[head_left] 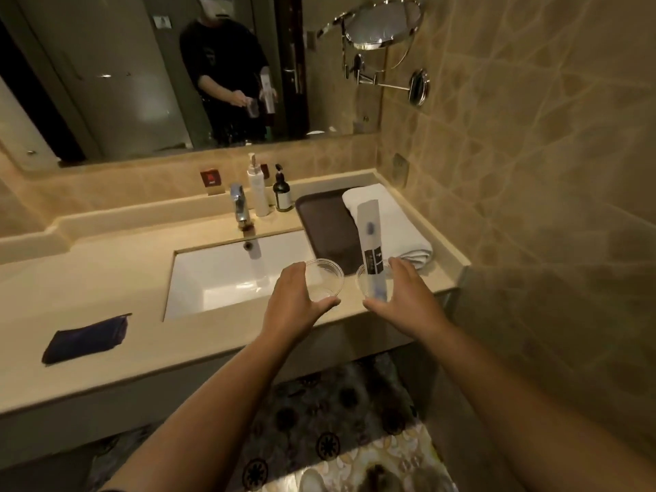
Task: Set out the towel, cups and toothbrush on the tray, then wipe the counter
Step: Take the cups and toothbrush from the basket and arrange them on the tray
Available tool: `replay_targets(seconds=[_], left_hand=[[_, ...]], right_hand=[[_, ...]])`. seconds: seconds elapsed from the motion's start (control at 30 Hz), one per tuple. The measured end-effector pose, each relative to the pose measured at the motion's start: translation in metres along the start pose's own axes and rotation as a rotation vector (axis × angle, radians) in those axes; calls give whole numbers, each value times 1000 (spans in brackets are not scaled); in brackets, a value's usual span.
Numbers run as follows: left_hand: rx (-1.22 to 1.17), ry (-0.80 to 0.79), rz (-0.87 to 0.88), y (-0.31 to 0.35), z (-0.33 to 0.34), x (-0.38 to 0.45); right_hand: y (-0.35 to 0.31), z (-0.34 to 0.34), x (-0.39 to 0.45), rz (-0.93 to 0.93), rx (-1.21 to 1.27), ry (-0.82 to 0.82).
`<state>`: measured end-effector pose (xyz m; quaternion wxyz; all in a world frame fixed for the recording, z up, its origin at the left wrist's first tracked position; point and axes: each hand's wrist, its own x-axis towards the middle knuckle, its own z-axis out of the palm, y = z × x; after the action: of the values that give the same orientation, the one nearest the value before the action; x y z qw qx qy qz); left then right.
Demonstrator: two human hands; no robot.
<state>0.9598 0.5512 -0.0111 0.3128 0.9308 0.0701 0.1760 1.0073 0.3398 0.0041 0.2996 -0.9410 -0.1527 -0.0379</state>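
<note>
My left hand (296,301) grips a clear plastic cup (324,278), held above the counter's front edge near the sink. My right hand (401,296) grips a second clear cup (369,284) with a wrapped toothbrush (371,239) standing upright in it. Both cups are just in front of the dark brown tray (328,225) at the right of the counter. A folded white towel (394,225) lies along the tray's right side. A folded dark blue cloth (87,339) lies on the counter at the left.
The white sink (220,275) is set into the beige counter (106,278), with a chrome tap (240,207) behind it. A white pump bottle (258,191) and a dark one (282,193) stand by the tray. The tiled wall and a magnifying mirror (383,24) close in on the right.
</note>
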Motion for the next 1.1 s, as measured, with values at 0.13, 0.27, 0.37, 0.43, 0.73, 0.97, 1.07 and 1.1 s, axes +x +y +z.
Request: replay_targets(seconds=[0.13, 0.27, 0.37, 0.43, 0.73, 0.97, 1.07, 1.1], left_hand=[[-9, -22, -8, -23, 24, 83], [-17, -58, -13, -42, 33, 164], [-31, -56, -14, -51, 37, 217], [-27, -47, -15, -56, 41, 244], [-17, -6, -121, -94, 80, 359], [6, 7, -242, -124, 121, 441], [23, 17, -296, -137, 136, 467], [30, 14, -306, -141, 142, 474]], right_hand=[[10, 20, 80, 51, -9, 10], [8, 31, 158, 74, 41, 34], [6, 37, 214, 84, 34, 36], [6, 42, 247, 86, 46, 29], [22, 74, 391, 11, 44, -55], [52, 104, 505, -76, 17, -160], [62, 118, 542, -92, 10, -199], [66, 123, 551, -94, 20, -201]])
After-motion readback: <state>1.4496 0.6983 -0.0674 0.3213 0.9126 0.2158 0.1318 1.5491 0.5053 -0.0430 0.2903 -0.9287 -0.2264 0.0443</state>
